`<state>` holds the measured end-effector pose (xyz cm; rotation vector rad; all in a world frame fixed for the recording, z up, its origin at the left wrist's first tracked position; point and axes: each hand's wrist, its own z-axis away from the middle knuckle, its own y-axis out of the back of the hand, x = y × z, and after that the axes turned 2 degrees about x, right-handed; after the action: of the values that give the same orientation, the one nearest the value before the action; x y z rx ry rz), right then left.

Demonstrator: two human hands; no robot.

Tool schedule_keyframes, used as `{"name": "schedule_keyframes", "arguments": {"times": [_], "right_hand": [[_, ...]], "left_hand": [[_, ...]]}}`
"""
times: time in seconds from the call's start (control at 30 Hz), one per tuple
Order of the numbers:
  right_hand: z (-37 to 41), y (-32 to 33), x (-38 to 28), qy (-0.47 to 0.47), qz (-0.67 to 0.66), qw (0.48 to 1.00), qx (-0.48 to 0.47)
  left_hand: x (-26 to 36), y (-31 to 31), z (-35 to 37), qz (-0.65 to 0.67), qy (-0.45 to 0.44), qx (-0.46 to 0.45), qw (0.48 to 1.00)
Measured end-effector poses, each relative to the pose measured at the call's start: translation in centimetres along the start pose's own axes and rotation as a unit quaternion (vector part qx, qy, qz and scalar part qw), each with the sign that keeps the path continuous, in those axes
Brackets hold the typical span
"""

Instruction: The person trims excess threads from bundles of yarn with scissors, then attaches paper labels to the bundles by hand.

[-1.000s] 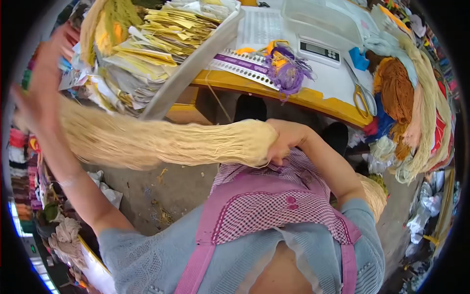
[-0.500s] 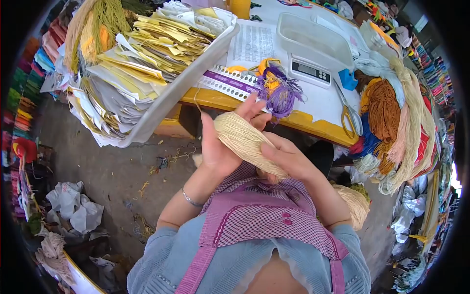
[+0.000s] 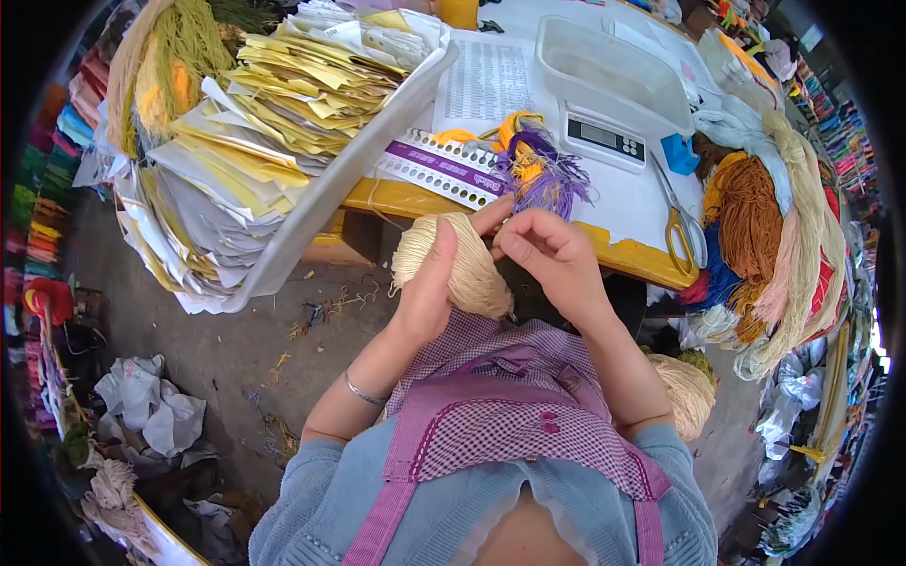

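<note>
A cream skein of thread (image 3: 474, 272) is bunched in my left hand (image 3: 427, 294), whose thumb lies across it while the fingers go behind. My right hand (image 3: 559, 264) pinches thumb to forefinger just right of the skein's top, close to my left fingertips. Whatever is in that pinch is too small to make out. Just beyond my hands, on the table edge, lie a purple and yellow tangle of thread (image 3: 543, 170) and a white and purple card with punched holes (image 3: 444, 168).
A grey bin of yellow and white paper envelopes (image 3: 344, 179) stands at left. A digital scale (image 3: 604, 135) bears a clear plastic tub (image 3: 618, 71). Scissors (image 3: 678, 226) lie at the table's right, beside brown, cream and pink skeins (image 3: 750, 222). Thread scraps (image 3: 321, 311) litter the floor.
The skein has turned from a long flattened shape to a rounder bunch in my left hand. My right hand has let go of its lower end and risen to a pinch near the top.
</note>
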<state>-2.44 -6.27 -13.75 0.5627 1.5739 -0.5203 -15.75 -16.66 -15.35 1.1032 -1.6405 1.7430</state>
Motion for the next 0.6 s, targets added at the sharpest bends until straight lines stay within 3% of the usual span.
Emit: {"name": "schedule_keyframes", "arguments": {"times": [0.07, 0.2, 0.27, 0.33, 0.5, 0.57, 0.6], "right_hand": [[-0.1, 0.4, -0.2, -0.023, -0.066, 0.998, 0.005], [-0.5, 0.5, -0.1, -0.030, -0.043, 0.999, -0.002], [-0.7, 0.5, 0.9, -0.006, -0.029, 0.999, 0.011], [-1.0, 0.9, 1.4, 0.077, 0.088, 0.993, 0.000], [-1.0, 1.1, 1.7, 0.009, 0.015, 1.000, 0.012], [-1.2, 1.1, 1.8, 0.004, -0.009, 1.000, 0.004], [-1.3, 1.1, 1.8, -0.011, -0.023, 1.000, 0.007]], "left_hand": [[0.0, 0.1, -0.4, -0.011, -0.016, -0.013, 1.000], [0.1, 0.0, -1.1, 0.005, 0.000, 0.008, 1.000], [0.1, -0.1, -1.4, -0.028, -0.001, 0.012, 1.000], [0.2, -0.2, -1.5, -0.026, -0.003, 0.005, 1.000], [-0.3, 1.0, -1.2, -0.031, -0.017, -0.014, 0.999], [0.0, 1.1, -1.1, -0.160, 0.046, 0.007, 0.986], [-0.1, 1.2, -1.2, -0.160, 0.046, 0.009, 0.986]]}}
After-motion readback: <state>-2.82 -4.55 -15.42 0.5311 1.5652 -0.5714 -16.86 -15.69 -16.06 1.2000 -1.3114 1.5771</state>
